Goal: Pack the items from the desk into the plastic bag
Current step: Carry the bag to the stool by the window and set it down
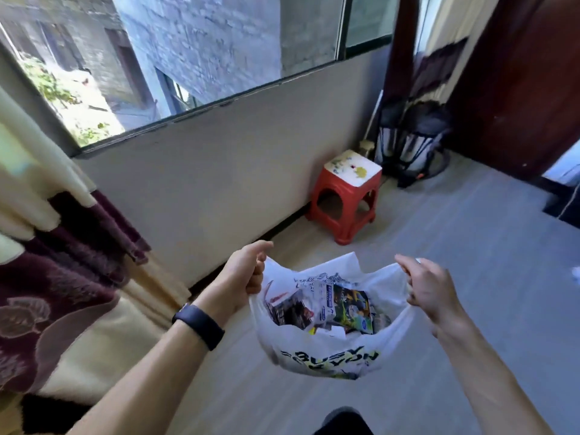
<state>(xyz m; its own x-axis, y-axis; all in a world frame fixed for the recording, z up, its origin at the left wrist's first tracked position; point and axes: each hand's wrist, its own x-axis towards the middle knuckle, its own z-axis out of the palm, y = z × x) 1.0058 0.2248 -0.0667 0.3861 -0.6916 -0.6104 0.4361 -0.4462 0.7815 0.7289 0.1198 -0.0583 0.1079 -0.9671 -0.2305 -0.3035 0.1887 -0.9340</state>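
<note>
A white plastic bag with black and yellow lettering hangs in the air above the floor, held wide open. My left hand grips its left handle, and my right hand grips its right handle. Inside the bag lie several packets and printed cards, among them a green and yellow one. No desk is in view.
A red plastic stool with a white top stands by the wall ahead. Behind it a dark fan-like appliance sits in the corner. A cream and maroon blanket fills the left side. A window runs above the grey wall.
</note>
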